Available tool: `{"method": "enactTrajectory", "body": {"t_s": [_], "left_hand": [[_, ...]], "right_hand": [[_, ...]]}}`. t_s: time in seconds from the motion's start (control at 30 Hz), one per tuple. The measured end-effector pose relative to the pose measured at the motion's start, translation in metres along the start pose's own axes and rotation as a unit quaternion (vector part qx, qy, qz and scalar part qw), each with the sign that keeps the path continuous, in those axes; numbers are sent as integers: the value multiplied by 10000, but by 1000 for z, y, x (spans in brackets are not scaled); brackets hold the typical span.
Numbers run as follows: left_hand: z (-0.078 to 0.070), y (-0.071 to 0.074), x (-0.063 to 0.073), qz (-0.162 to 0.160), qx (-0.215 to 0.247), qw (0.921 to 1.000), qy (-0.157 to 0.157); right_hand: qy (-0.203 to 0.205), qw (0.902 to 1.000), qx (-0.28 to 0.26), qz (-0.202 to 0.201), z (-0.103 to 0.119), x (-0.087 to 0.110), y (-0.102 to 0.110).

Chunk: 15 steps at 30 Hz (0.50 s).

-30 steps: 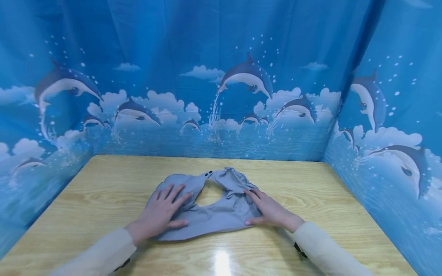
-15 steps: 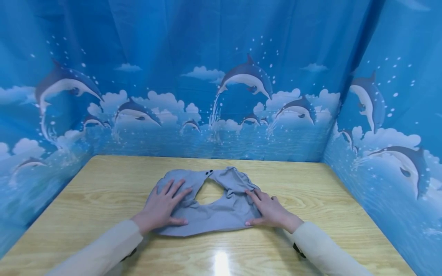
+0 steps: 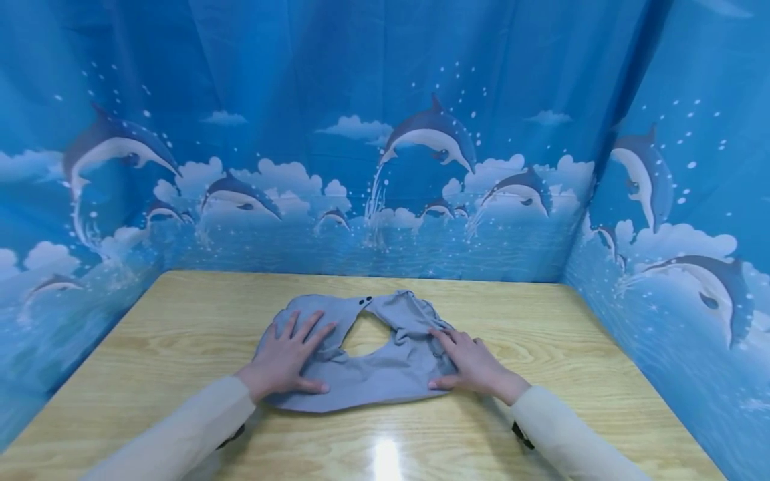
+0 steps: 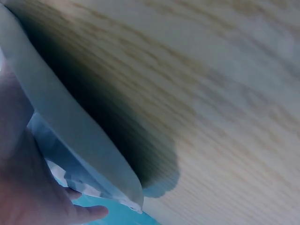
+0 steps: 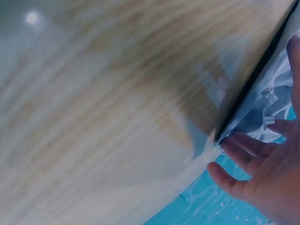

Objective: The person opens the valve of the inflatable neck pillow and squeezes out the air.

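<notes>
A flat grey neck pillow [image 3: 373, 381] lies on the table, its ends meeting at two dark snaps at the far side around a central opening. Its right part is creased and bunched. A small clear valve [image 5: 268, 105] shows on it in the right wrist view. My left hand [image 3: 285, 361] rests on the left part with fingers spread. On the right edge lies my right hand [image 3: 472, 364], its fingers touching the cloth and its thumb near the front rim. The left wrist view shows the near edge raised slightly off the table beside my left hand [image 4: 33, 183].
The wooden table [image 3: 180, 321] extends around the pillow on all sides. Behind it and along both sides hangs a blue curtain [image 3: 289, 100] printed with dolphins and clouds. A bright reflection lies on the table near the front.
My left hand has shifted slightly away from me and the pillow's left part has slid with it, straightening a little. The right hand has hardly moved.
</notes>
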<state>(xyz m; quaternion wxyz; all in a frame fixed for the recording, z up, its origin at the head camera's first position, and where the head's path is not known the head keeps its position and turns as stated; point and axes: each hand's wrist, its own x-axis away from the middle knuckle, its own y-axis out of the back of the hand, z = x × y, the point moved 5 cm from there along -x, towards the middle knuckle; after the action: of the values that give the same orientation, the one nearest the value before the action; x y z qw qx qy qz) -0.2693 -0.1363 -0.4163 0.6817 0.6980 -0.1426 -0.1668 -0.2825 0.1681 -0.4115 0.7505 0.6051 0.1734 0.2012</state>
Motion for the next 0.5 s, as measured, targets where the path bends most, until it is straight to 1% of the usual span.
{"method": "enactTrajectory", "body": {"t_s": [0.13, 0.27, 0.33, 0.5], "left_hand": [[0, 0, -2, 97, 17, 9999, -23], [0, -1, -4, 221, 62, 9997, 9], [1, -2, -4, 252, 73, 9996, 47], [1, -2, -4, 231, 65, 9997, 72]], "right_hand": [[8, 9993, 68, -360, -4, -5, 6], [-50, 9981, 116, -607, -7, -16, 12], [-70, 9979, 83, -639, -9, -22, 15], [-120, 9984, -149, -540, -12, -38, 16]]}}
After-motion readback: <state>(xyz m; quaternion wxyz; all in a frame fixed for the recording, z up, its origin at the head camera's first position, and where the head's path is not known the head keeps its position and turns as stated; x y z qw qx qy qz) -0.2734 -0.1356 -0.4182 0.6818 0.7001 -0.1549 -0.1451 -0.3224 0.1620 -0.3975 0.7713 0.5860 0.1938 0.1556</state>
